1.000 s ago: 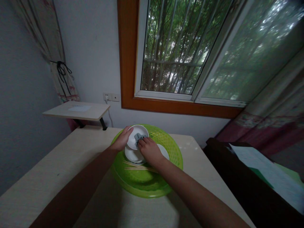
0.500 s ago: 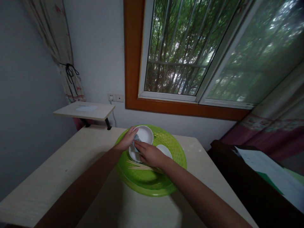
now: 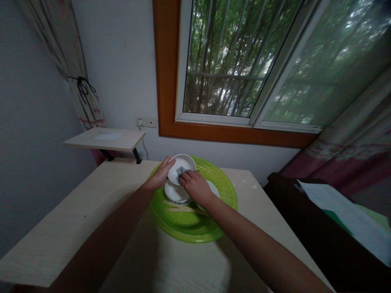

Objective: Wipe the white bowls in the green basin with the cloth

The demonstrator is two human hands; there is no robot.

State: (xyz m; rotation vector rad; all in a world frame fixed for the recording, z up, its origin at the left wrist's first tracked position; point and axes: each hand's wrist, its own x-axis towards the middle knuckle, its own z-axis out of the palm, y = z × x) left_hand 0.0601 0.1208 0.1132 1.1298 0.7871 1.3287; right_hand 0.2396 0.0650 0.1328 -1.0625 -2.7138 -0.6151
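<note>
A green plastic basin point(image 3: 195, 230) sits on the pale wooden table point(image 3: 76, 215). My left hand point(image 3: 161, 176) grips the rim of a white bowl point(image 3: 186, 162), tilted above the basin. My right hand point(image 3: 196, 187) presses a small grey-blue cloth point(image 3: 182, 171) into that bowl, fingers closed on it. Under the tilted bowl lies another white dish point(image 3: 176, 194), and a further white dish point(image 3: 214, 189) shows behind my right hand. Wooden chopsticks point(image 3: 180, 207) lie in the basin near my right wrist.
A small side table point(image 3: 105, 139) stands at the left by the wall, under a tied curtain point(image 3: 82, 93). A barred window point(image 3: 220, 61) fills the wall ahead. At the right, a dark piece of furniture point(image 3: 311, 228) carries papers point(image 3: 339, 219).
My right hand slid the cloth to the bowl's left edge, then back toward its middle. The left hand kept hold of the bowl. The camera shifted slightly.
</note>
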